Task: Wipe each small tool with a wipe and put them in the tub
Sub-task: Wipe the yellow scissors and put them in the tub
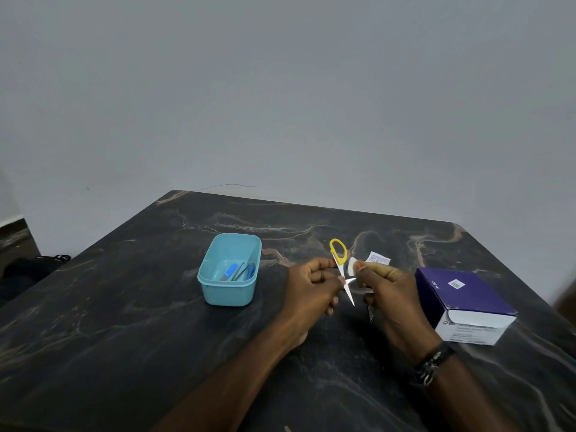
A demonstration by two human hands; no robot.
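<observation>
Head view, me: I see the left hand [314,285] pinched on small scissors [341,269] with a yellow handle. The blades are open and point down, up in the air above the dark table [124,322].

Helper: And the other hand?

Me: The right hand [386,291] is closed on a little white wipe [352,265], held between thumb and finger, right beside the scissors. I cannot tell if the wipe touches the blade. Something thin and grey pokes out under that hand, too small to name.

Helper: Where is the tub?

Me: The blue tub [218,291] sits on the table, just left of the left hand. Some small tools [240,271] lie inside it, some with blue parts. A torn packet [378,259] lies behind the right hand. A purple and white box [464,304] sits to the right.
</observation>
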